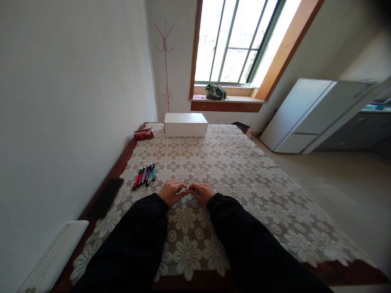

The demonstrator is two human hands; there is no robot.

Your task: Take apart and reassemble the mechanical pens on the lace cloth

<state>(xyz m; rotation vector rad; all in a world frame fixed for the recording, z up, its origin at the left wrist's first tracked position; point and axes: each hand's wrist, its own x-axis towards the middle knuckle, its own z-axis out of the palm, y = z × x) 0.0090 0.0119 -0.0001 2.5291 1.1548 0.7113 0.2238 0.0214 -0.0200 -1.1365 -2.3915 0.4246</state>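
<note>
My left hand (173, 192) and my right hand (201, 192) meet over the patterned tablecloth, fingertips close together. Both are closed in a pinch around a slim pen (198, 191), mostly hidden by the fingers. A dark and teal bit of it shows at my right hand, and a small pale tip shows by my left fingers. To the left of my hands, several red, teal and black pens (144, 176) lie side by side in a loose row.
A white box (185, 125) stands at the table's far end, with a dark red pouch (143, 134) to its left. Along the left edge lie a black flat device (106, 198) and a white long object (55, 256). The wall runs close on that side.
</note>
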